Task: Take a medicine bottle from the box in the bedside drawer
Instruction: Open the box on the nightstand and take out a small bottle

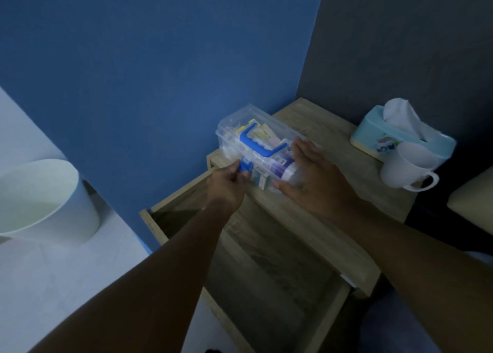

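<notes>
A clear plastic box (240, 124) with a blue handle (262, 139) and its lid down rests on the left part of the wooden bedside table (328, 128), above the pulled-out drawer (266, 259). Packets and a white bottle with a purple label (282, 165) show through its walls. My left hand (226, 184) pinches the blue latch (244, 167) on the box's near side. My right hand (312, 173) lies flat over the box's right end, fingers spread.
A light-blue tissue box (373, 132) and a white mug (408, 171) stand at the table's right. A white bin (45, 200) sits on the floor at left. A blue wall rises behind. The drawer's bottom shows bare wood.
</notes>
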The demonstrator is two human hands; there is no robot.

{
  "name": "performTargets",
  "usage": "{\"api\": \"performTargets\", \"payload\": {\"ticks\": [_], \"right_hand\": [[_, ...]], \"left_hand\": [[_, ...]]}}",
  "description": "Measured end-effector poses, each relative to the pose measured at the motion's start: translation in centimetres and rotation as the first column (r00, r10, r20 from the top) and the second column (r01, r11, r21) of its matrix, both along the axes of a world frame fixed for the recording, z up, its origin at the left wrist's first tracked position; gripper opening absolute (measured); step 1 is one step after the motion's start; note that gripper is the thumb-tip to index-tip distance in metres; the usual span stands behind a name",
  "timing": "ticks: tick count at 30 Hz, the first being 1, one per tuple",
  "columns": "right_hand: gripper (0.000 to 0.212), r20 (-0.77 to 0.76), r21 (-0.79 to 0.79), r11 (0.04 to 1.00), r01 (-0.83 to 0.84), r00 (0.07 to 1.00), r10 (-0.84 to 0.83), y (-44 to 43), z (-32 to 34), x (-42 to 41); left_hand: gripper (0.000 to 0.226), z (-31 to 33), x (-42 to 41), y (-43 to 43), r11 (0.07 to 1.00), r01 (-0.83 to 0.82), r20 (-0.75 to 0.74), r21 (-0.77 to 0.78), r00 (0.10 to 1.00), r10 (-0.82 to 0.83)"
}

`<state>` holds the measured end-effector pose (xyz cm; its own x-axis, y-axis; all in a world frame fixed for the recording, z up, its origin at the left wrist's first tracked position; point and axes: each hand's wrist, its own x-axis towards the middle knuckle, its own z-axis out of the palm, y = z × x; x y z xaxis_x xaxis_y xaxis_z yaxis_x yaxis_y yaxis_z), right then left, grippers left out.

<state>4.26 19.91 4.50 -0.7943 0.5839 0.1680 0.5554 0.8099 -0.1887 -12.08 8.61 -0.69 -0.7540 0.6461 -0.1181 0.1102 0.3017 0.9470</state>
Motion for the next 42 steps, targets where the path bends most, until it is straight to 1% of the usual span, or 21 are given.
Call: {"api": "performTargets", "payload": {"ticks": [2,4,7,9,11,13,15,17,18,20,22,24,27,28,30,32,36,39,42], "right_hand": [[0.095,0.018,-0.03,1.0,0.005,1.0,-0.005,0.1,0.3,-0.1],[0.097,0.037,-0.071,0.997,0.019,0.999,-0.016,0.2,0.7,-0.3],[0.097,0.068,-0.097,0.995,0.036,0.997,-0.029,0.2,1.3,-0.4],[0.094,0.069,-0.105,0.994,0.038,0.997,-0.031,0.1,1.7,-0.4],[0.087,0.024,-0.15,0.987,0.057,0.998,-0.054,0.1,2.3,-0.4],[0.074,-0.073,-0.172,0.984,0.056,0.995,-0.069,0.4,3.2,-0.3],[0.061,-0.189,-0.125,0.991,0.044,0.98,-0.067,1.1,4.5,0.0],[0.054,-0.298,-0.09,0.995,0.045,0.952,-0.07,2.1,5.7,0.3],[0.049,-0.326,-0.061,0.997,0.052,0.943,-0.069,2.7,6.2,0.5],[0.035,-0.302,0.069,0.994,0.084,0.952,-0.06,4.1,7.0,0.6],[0.027,-0.247,0.227,0.969,0.102,0.968,-0.044,5.1,7.5,0.6],[0.027,-0.265,0.296,0.95,0.102,0.964,-0.021,6.0,7.9,0.7],[0.031,-0.269,0.372,0.921,0.112,0.963,-0.009,7.0,7.9,0.8],[0.034,-0.248,0.397,0.91,0.122,0.969,-0.022,7.3,7.7,0.7],[0.038,-0.163,0.413,0.894,0.171,0.98,-0.113,8.3,6.9,0.5],[0.045,-0.132,0.325,0.915,0.241,0.969,-0.208,9.6,5.9,0.2],[0.066,-0.193,0.094,0.918,0.384,0.912,-0.362,12.0,3.2,-0.4],[0.08,-0.237,-0.109,0.909,0.403,0.877,-0.417,13.0,1.4,-0.6],[0.088,-0.232,-0.22,0.884,0.412,0.858,-0.458,13.3,0.5,-0.6]], "left_hand": [[0.048,0.6,0.1,0.2,0.991,0.084,-0.077,-0.103,0.993,-0.092],[0.051,1.0,0.3,0.2,0.97,0.133,-0.152,-0.202,0.974,-0.166],[0.055,1.3,0.2,-0.2,0.95,0.165,-0.221,-0.267,0.949,-0.227],[0.063,1.7,0.0,-0.5,0.922,0.221,-0.236,-0.317,0.924,-0.302],[0.072,2.2,-0.2,-0.8,0.873,0.277,-0.244,-0.402,0.886,-0.394],[0.082,2.6,-0.3,-0.9,0.865,0.264,-0.262,-0.428,0.879,-0.398],[0.087,3.2,-0.5,-0.8,0.878,0.222,-0.349,-0.423,0.855,-0.384],[0.09,3.7,-0.9,-0.5,0.893,0.2,-0.466,-0.404,0.794,-0.389],[0.091,3.8,-1.1,-0.3,0.891,0.207,-0.516,-0.404,0.753,-0.409],[0.09,4.0,-1.4,0.2,0.864,0.226,-0.586,-0.449,0.655,-0.477],[0.09,3.8,-1.6,0.6,0.828,0.226,-0.612,-0.513,0.581,-0.537],[0.092,3.3,-1.5,0.7,0.806,0.228,-0.604,-0.547,0.559,-0.568],[0.097,2.6,-1.4,0.5,0.812,0.236,-0.591,-0.533,0.583,-0.558],[0.099,2.5,-1.5,0.5,0.812,0.237,-0.588,-0.533,0.587,-0.557],[0.101,2.5,-1.7,0.7,0.799,0.241,-0.578,-0.551,0.58,-0.574],[0.103,2.5,-1.9,1.0,0.778,0.247,-0.566,-0.578,0.565,-0.6],[0.108,2.0,-2.4,1.2,0.759,0.257,-0.555,-0.599,0.55,-0.624],[0.109,1.6,-2.6,1.3,0.765,0.263,-0.551,-0.588,0.562,-0.617],[0.11,1.5,-2.6,1.4,0.768,0.268,-0.546,-0.582,0.571,-0.613]]}}
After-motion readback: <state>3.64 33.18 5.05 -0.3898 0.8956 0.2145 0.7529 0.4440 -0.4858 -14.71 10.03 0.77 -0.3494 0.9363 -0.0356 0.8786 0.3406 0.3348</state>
